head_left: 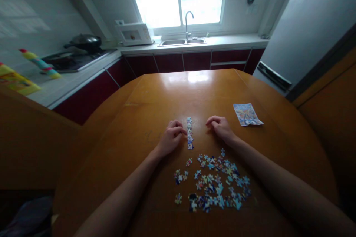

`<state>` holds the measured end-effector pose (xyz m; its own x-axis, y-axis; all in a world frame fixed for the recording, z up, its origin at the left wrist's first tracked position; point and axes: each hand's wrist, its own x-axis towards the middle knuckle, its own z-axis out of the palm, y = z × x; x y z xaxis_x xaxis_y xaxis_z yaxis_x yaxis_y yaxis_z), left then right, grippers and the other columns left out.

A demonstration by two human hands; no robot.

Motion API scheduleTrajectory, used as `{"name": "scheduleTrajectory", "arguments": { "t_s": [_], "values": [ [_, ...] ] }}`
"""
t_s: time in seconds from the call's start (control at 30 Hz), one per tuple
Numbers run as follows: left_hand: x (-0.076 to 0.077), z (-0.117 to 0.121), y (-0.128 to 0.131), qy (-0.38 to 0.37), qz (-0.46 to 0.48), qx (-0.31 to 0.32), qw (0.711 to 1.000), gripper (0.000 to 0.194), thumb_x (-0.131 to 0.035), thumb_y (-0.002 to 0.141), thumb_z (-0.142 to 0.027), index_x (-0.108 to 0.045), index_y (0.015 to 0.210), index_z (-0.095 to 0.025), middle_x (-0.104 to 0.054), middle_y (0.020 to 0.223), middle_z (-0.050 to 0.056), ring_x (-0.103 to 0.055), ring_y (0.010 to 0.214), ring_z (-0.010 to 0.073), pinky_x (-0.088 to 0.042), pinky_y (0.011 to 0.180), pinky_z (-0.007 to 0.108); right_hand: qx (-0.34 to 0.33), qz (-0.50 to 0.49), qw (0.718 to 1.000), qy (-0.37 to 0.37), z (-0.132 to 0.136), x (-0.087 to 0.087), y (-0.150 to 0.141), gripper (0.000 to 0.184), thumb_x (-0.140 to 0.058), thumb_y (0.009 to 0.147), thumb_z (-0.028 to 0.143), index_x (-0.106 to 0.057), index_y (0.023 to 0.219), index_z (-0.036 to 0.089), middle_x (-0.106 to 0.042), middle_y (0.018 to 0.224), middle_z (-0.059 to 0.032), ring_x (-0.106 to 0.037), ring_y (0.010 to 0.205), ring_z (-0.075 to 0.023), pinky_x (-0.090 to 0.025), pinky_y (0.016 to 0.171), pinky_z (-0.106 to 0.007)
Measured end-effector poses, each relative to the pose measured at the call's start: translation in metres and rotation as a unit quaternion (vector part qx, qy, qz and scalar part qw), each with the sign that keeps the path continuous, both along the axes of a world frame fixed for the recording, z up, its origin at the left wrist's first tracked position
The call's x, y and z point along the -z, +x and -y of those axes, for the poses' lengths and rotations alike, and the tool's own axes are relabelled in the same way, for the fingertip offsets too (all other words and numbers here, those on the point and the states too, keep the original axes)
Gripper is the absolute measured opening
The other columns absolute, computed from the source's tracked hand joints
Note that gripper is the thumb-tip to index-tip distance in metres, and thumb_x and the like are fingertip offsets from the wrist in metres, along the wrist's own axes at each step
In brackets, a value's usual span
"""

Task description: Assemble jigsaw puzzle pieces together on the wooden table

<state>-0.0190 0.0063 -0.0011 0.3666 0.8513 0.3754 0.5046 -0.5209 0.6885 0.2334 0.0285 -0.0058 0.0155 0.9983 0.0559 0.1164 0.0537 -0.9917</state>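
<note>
A narrow strip of joined jigsaw puzzle pieces (pixel 190 133) lies upright from my view in the middle of the wooden table. Just left of it rests my left hand (pixel 172 135), its fingers loosely bent and apart, the index fingertip at the strip's edge. My right hand (pixel 221 127) lies on the table to the right of the strip, apart from it, fingers loosely curled and nothing visible in them. Nearer to me, between my forearms, spreads a pile of loose puzzle pieces (pixel 211 179). A single piece (pixel 189 162) sits a little below the strip.
A printed picture sheet (pixel 247 114) lies on the table (pixel 155 96) beyond my right hand. Behind the table are a counter with a sink (pixel 174 42), a microwave (pixel 135 34) and a stove with a pan (pixel 86 41). A fridge (pixel 308 26) stands at the right.
</note>
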Motion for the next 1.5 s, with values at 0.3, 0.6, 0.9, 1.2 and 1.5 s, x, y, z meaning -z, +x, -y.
{"name": "scheduleTrajectory", "arguments": {
  "t_s": [0.3, 0.6, 0.9, 1.2, 1.5],
  "values": [
    [-0.001, -0.001, 0.000, 0.001, -0.021, 0.000, 1.000, 0.024, -0.053, 0.080, -0.005, -0.070, 0.071, -0.019, -0.057, 0.091, 0.004, -0.053, 0.094, 0.0191, -0.044, 0.088, 0.035, -0.055, -0.034, 0.995, -0.075, -0.004, 0.000, 0.006, 0.023, -0.049, 0.062, 0.020, -0.070, 0.070, 0.015, -0.062, 0.061, -0.0023, -0.059, 0.050, -0.0128, -0.040, 0.045, -0.022],
    [0.000, -0.002, 0.000, -0.007, -0.017, 0.005, 1.000, 0.023, -0.052, 0.081, -0.007, -0.069, 0.071, -0.019, -0.057, 0.090, 0.004, -0.053, 0.093, 0.0191, -0.043, 0.087, 0.035, -0.125, -0.084, 0.986, -0.075, -0.017, 0.014, 0.023, 0.018, -0.056, 0.060, 0.019, -0.071, 0.067, 0.016, -0.060, 0.055, -0.0008, -0.047, 0.048, -0.0099, -0.032, 0.046, -0.022],
    [0.000, -0.002, 0.000, -0.004, -0.019, 0.007, 1.000, 0.023, -0.053, 0.082, -0.008, -0.071, 0.072, -0.019, -0.058, 0.090, 0.004, -0.053, 0.093, 0.0194, -0.044, 0.087, 0.035, -0.123, -0.092, 0.986, -0.063, -0.019, 0.016, 0.024, 0.019, -0.060, 0.063, 0.021, -0.074, 0.075, 0.016, -0.063, 0.064, -0.0018, -0.047, 0.052, -0.0099, -0.033, 0.049, -0.023],
    [0.000, -0.003, 0.000, -0.007, -0.023, 0.008, 1.000, 0.022, -0.054, 0.082, -0.010, -0.071, 0.073, -0.020, -0.058, 0.091, 0.005, -0.054, 0.094, 0.0191, -0.045, 0.087, 0.034, -0.114, -0.111, 0.985, -0.067, -0.014, 0.004, 0.023, 0.026, -0.065, 0.065, 0.025, -0.074, 0.088, 0.016, -0.067, 0.077, -0.0023, -0.049, 0.054, -0.0085, -0.038, 0.050, -0.023],
    [0.000, -0.002, 0.001, -0.003, -0.026, 0.008, 1.000, 0.022, -0.054, 0.083, -0.012, -0.071, 0.073, -0.020, -0.059, 0.091, 0.005, -0.055, 0.093, 0.0191, -0.047, 0.086, 0.034, -0.104, 0.120, 0.984, 0.079, 0.019, -0.064, 0.036, 0.018, -0.062, 0.079, 0.024, -0.075, 0.089, 0.016, -0.070, 0.077, -0.0048, -0.057, 0.065, -0.0139, -0.043, 0.060, -0.027]
  ]
}}
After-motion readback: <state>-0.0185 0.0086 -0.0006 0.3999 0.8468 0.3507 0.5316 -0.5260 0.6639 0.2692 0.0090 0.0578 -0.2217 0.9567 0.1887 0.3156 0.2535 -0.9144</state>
